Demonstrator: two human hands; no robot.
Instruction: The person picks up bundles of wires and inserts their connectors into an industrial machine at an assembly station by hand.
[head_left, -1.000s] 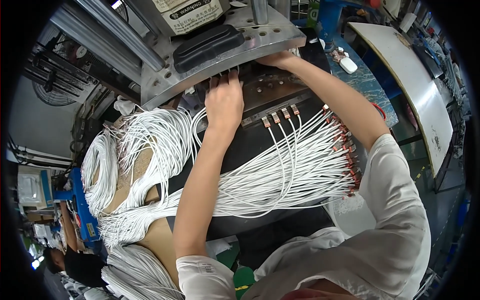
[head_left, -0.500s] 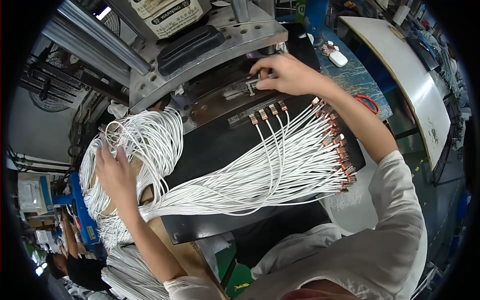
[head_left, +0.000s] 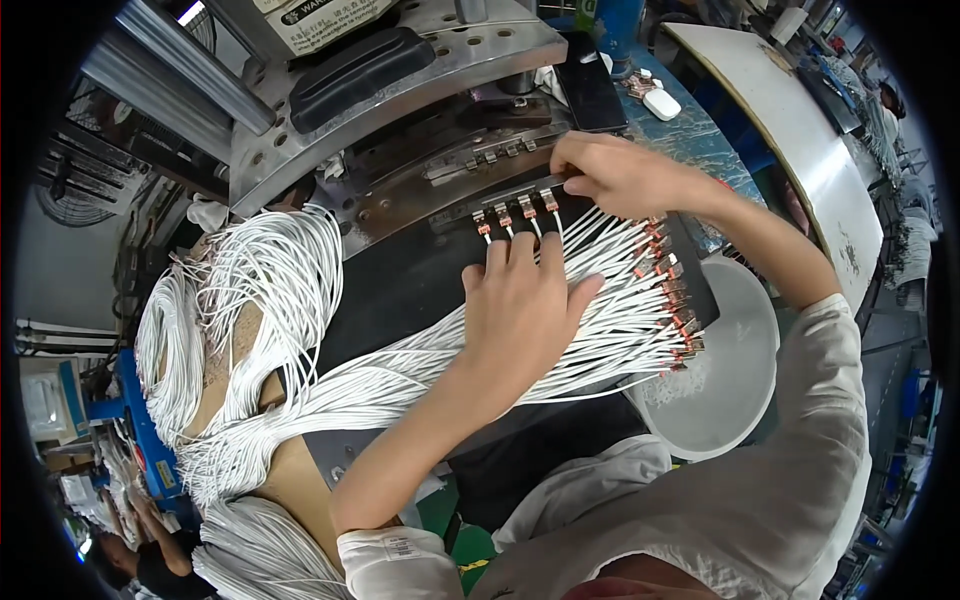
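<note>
A workshop with a grey floor and a worn blue bench (head_left: 715, 150) lies off beyond the right hand (head_left: 585, 175), while a steel press plate (head_left: 450, 75), drilled with round holes and topped by a smooth black block (head_left: 362, 78), stands ahead of both hands. Under them is a flat, dark bench (head_left: 385, 290). The white cables (head_left: 380, 395), round, slender and smooth-jacketed, run in a thick bundle beneath the left hand (head_left: 525, 300), fanning out to its right into small metal-and-orange ends; looped coils (head_left: 275, 270) of similar cable lie to its left. Just ahead of its fingertips, four boxy metal connectors (head_left: 515, 212) sit in a row along a narrow metal strip. The left hand is loosely open, palm down, thumb held out to the side, its fingertips at the cables right behind that row; whether they press on them cannot be told. The right hand is partly closed, fingers bent toward the thumb, at the row's right end; its grip is hidden. The left forearm slants forward and rightward from below, the right one reaches in leftward, wrist bent, its elbow out wide above a pale round tub (head_left: 740, 390).
</note>
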